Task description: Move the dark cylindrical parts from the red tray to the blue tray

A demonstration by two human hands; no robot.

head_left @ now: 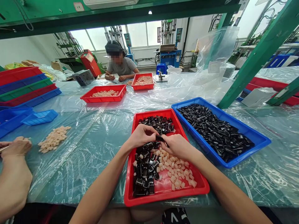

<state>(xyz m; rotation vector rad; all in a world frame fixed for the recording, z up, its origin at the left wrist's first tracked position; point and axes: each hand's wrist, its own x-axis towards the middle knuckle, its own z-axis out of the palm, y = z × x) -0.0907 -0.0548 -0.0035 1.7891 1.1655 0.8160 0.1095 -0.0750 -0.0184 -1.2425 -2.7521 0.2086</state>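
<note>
Above a red tray [167,188] my left hand [143,135] and my right hand [177,145] meet, both closed on one small black piece [159,138]. Its exact kind is too small to make out. Beneath them, the tray holds glossy black pieces [145,169] along its left side and far end. Small pale peach-coloured pieces [174,168] lie heaped on its right side, with a few strays among the black ones. My fingers partly hide the held piece.
To the right stands a blue tray [243,133] full of black pieces, near a green post [257,56]. At left, a co-worker's hand [18,146] is beside a pale pile [54,138]. Another person [121,63] sits across, by two red trays [102,99]. Stacked trays [25,84] stand far left.
</note>
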